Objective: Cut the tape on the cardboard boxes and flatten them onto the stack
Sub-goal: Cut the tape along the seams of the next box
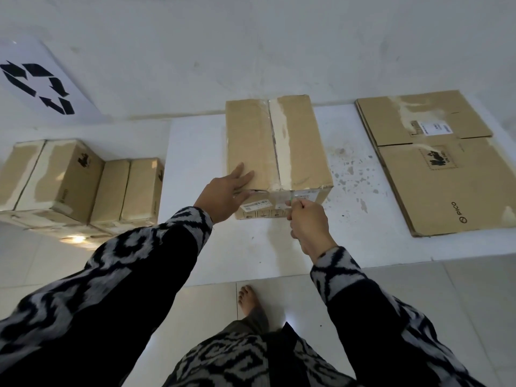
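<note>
Flat, left hand [226,195] fingers press the box [275,152]; right hand [308,223] fingers curl around a cutter [291,201].

Taped box [276,152] ctr, boxes [78,180] left, flattened stack [446,169] right

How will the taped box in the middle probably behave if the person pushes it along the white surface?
The middle box will likely slide rather than tip: it lies low on a wide face. It probably keeps its shape, since its tape still closes the top seam. The left hand lying flat on top should steady it; its weight cannot be judged.
</note>
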Motion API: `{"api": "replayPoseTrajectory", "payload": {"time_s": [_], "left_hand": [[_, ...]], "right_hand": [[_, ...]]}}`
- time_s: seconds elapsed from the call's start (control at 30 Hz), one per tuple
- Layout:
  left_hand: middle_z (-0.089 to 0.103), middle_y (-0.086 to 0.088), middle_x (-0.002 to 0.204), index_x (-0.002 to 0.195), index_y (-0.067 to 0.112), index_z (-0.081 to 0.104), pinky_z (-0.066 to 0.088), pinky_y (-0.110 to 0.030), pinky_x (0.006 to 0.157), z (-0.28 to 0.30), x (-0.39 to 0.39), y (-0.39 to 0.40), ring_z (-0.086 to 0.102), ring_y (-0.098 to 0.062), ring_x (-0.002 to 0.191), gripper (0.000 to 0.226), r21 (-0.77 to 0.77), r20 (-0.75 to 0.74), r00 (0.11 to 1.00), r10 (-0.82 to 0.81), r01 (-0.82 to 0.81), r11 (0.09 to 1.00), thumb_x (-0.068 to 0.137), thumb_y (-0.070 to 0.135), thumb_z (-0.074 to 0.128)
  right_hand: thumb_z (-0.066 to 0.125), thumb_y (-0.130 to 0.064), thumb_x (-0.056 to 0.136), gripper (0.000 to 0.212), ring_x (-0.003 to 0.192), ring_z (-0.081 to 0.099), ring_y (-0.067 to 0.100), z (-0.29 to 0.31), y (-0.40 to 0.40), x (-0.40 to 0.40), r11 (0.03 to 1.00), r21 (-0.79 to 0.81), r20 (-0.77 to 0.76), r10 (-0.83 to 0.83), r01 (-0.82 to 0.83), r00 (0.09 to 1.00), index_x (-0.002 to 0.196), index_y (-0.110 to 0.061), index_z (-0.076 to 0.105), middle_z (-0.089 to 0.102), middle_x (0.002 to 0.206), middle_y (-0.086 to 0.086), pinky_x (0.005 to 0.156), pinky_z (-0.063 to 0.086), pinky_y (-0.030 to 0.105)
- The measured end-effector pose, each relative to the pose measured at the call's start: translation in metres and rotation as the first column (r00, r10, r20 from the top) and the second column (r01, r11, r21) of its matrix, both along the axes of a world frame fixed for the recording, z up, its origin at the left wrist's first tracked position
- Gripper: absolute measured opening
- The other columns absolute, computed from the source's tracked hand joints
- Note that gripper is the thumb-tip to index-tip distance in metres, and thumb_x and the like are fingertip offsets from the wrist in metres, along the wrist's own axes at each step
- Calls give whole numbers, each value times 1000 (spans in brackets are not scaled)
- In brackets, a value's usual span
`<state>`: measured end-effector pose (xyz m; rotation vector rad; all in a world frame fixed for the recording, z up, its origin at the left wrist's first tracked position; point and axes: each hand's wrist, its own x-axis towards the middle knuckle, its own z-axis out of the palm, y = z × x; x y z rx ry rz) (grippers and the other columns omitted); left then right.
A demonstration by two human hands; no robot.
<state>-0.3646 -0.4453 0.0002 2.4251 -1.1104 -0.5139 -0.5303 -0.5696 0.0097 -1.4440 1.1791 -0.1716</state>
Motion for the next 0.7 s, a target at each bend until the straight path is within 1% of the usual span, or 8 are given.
{"api": "replayPoseTrajectory", "payload": {"time_s": [0.07,0.17,0.27,0.33,0.4,0.47,0.57,0.7], "left_hand": [[21,13,161,148,34,42,34,-36,115,-1,-2,0,43,-22,138,52,1,-12,1000,-3,3,1000,98,43,55],[22,13,160,147,34,43,34,-32,113,0,-2,0,45,-21,137,51,-16,2,1000,-5,5,1000,98,41,56],[21,13,161,148,35,42,34,-33,113,2,-2,0,44,-22,137,52,14,-10,1000,-2,3,1000,98,43,56],[20,14,161,148,35,41,35,-33,113,2,0,0,44,-22,137,52,24,-5,1000,-13,14,1000,98,44,55],[20,14,161,148,36,41,34,-32,113,2,1,0,44,-20,137,52,19,-13,1000,-8,8,1000,98,44,55],[20,14,160,147,36,41,33,-31,113,2,1,0,43,-19,138,53,9,-21,1000,-7,7,1000,98,43,56],[21,13,161,147,35,42,33,-33,114,1,0,0,43,-20,138,53,-1,-33,999,2,-2,1000,97,41,57],[21,14,160,147,35,42,33,-32,114,2,0,-1,42,-19,139,53,1,-32,999,8,-8,1000,97,42,57]], "right_hand": [[41,-22,102,32,56,45,17,-1,3,-2,1000,4,-9,21,-21,1000,84,-19,68,60,74,3,56,38,31],[42,-22,102,33,51,42,15,-3,15,-4,997,47,-6,67,-67,998,78,-16,65,57,67,0,49,35,28],[42,-23,101,35,55,41,17,-3,15,5,998,25,2,52,-52,999,77,-12,65,55,65,0,54,34,31],[41,-22,101,33,55,41,17,-4,15,-1,998,19,-13,67,-66,998,84,-7,66,55,67,0,57,35,32],[39,-21,102,31,53,40,15,-4,17,-13,996,69,8,57,-57,998,93,-9,66,55,70,1,53,34,32],[38,-19,104,26,53,39,12,0,16,-21,971,235,83,21,-40,996,104,-11,63,53,76,2,48,33,28],[38,-4,103,23,62,47,13,4,13,-25,880,473,198,-53,-48,979,117,-9,55,56,91,6,54,40,26],[37,-2,105,26,71,55,14,1,10,-34,903,420,250,-21,-88,968,125,-8,53,64,102,9,61,47,25]]}}
